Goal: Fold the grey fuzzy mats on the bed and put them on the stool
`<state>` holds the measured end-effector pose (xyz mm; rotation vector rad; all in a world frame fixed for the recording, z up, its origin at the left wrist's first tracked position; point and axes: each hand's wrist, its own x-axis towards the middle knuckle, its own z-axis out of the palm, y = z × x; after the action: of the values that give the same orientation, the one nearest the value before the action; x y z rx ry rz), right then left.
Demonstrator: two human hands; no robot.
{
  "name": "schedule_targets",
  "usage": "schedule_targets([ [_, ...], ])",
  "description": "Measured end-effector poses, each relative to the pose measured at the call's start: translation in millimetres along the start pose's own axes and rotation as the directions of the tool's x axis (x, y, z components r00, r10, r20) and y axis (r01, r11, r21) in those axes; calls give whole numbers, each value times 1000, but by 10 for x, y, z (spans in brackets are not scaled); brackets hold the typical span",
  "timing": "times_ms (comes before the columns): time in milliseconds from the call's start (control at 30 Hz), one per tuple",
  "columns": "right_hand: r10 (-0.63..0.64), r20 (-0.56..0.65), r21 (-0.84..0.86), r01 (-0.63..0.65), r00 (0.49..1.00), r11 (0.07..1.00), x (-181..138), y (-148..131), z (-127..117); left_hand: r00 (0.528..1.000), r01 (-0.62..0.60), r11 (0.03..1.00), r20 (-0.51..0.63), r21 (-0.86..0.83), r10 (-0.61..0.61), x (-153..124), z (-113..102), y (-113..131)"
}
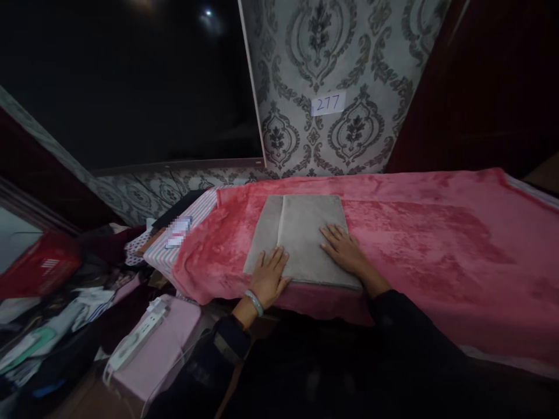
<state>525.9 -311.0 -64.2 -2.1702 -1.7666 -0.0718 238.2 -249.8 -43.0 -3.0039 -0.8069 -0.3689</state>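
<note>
A folded grey cloth (301, 230) lies flat on a pink plush blanket (437, 244) that covers the table. My left hand (269, 274) rests flat on the cloth's near left part, fingers spread; a pale bangle sits on that wrist. My right hand (343, 247) lies flat on the cloth's near right part, fingers stretched out. Neither hand holds anything. A fold line runs down the cloth to the left of its middle.
A patterned grey wall (340, 58) with a paper label reading 277 (328, 103) stands behind the table. A white power strip (137, 337) lies on a pink surface at the lower left. Piled clothes (56, 337) and a red basket (39, 267) fill the left.
</note>
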Motion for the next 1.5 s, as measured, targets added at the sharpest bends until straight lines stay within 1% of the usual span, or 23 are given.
schedule_targets([
  [133, -4, -2, 10, 4, 1000, 1000, -11, 16, 58, 999, 28, 999, -36, -22, -29, -82, 40, 33],
  [233, -17, 39, 11, 17, 999, 1000, -5, 70, 49, 999, 29, 998, -25, -56, -31, -99, 7, 40],
  [333, -47, 165, 6, 47, 985, 999, 91, 177, -59, 1000, 24, 995, -2, -92, -24, -97, -80, 24],
  [400, -74, 255, 9, 74, 964, 997, 240, 200, -188, 1000, 29, 995, 8, -97, -29, -90, -153, -9],
  [433, -92, 269, 13, 92, 959, 996, 340, 172, -260, 999, 35, 995, 10, -94, -34, -85, -186, -34],
  [467, -117, 261, 18, 117, 958, 993, 453, 110, -331, 999, 40, 995, 9, -88, -39, -80, -213, -63],
  [533, -179, 218, 31, 176, 960, 984, 705, -113, -445, 999, 53, 996, -8, -75, -54, -68, -241, -128],
  [633, -246, 208, 45, 242, 947, 969, 1083, -606, -494, 996, 77, 996, -41, -54, -80, -57, -202, -203],
  [700, -249, 219, 35, 248, 943, 968, 1296, -923, -423, 995, 88, 995, -45, -38, -89, -61, -137, -216],
  [767, -260, 212, 17, 262, 942, 965, 1456, -1153, -276, 994, 95, 995, -54, -19, -96, -74, -62, -203],
  [867, -308, 213, -9, 317, 927, 948, 1586, -1292, 14, 989, 107, 994, -102, 1, -106, -107, 30, -172],
  [933, -326, 242, -23, 341, 914, 940, 1619, -1283, 176, 986, 101, 995, -135, -1, -100, -129, 71, -161],
  [1000, -323, 277, -30, 344, 905, 938, 1646, -1246, 265, 981, 98, 995, -167, -19, -100, -145, 102, -159],
  [1100, -314, 321, -41, 345, 893, 938, 1721, -1214, 275, 974, 108, 993, -192, -55, -116, -162, 126, -150],
  [1200, -288, 337, -79, 331, 897, 940, 1833, -1226, 277, 976, 120, 989, -171, -82, -133, -191, 112, -117],
  [1300, -271, 297, -93, 310, 916, 946, 1945, -1214, 395, 982, 113, 987, -141, -111, -129, -227, 83, -80],
  [1433, -327, 211, -39, 342, 921, 939, 2072, -1109, 659, 981, 120, 984, -135, -130, -138, -252, 86, -73],
  [1500, -353, 171, -24, 362, 920, 932, 2110, -1054, 749, 980, 124, 984, -141, -128, -142, -256, 93, -80],
])
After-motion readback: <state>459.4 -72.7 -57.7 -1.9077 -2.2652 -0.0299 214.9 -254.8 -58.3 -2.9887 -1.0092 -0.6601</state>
